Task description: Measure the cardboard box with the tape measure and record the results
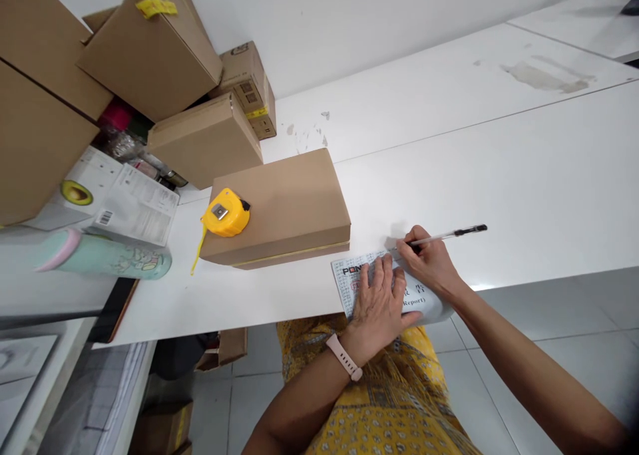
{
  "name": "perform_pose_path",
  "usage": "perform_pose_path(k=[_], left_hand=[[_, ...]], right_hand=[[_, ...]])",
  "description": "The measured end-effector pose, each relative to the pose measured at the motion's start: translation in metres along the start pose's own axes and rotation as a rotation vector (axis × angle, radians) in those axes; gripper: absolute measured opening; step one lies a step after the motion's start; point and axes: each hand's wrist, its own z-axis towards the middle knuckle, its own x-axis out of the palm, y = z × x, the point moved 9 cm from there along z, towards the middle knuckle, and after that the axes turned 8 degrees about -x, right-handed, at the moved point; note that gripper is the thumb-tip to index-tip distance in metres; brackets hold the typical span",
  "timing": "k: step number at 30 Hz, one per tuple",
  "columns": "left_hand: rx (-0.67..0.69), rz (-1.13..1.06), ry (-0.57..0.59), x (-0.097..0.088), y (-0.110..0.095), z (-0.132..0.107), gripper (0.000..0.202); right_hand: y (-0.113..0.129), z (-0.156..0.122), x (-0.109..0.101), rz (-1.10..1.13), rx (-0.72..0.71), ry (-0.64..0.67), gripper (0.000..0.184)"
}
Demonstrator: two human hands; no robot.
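My left hand (379, 301) lies flat with fingers stretched out on a printed paper form (349, 277) at the near edge of the white table (499, 175). My right hand (430, 259) is closed on a clear pen with a black cap (449, 235), its tip touching the paper's upper edge. A pale watch band sits on my left wrist. Just left of the paper lies a flat cardboard box (284, 205) with a yellow tape measure (225, 213) resting on its left end.
Several stacked cardboard boxes (150, 49) fill the back left corner. A white carton with an avocado picture (80, 192), a leaflet (137, 205) and a mint-green bottle (104, 255) lie at the left. The wall runs behind the table; tiled floor shows below its edge.
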Motion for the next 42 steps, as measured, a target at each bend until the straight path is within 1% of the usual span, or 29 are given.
perform_pose_path(k=[9,14,25,38,42], left_hand=[[-0.001,0.011,0.020,0.0003,-0.0002,0.0007,0.080],[-0.004,0.014,0.003,-0.0014,0.0004,0.0005,0.081],[-0.002,-0.009,0.028,-0.0017,0.0004,0.0014,0.079],[0.001,-0.011,0.004,-0.0036,0.0009,0.0010,0.078],[-0.001,-0.008,0.018,-0.0022,0.0011,0.0006,0.079]], right_hand=[[0.0028,0.0005,0.0006,-0.016,0.013,0.012,0.024],[0.0046,-0.0003,0.0010,-0.019,-0.001,0.019,0.024],[0.0051,-0.0003,-0.0004,-0.027,0.011,0.002,0.024],[0.0077,0.0002,-0.0023,-0.015,0.008,-0.003,0.024],[0.0064,0.0001,-0.0040,-0.021,0.014,-0.019,0.024]])
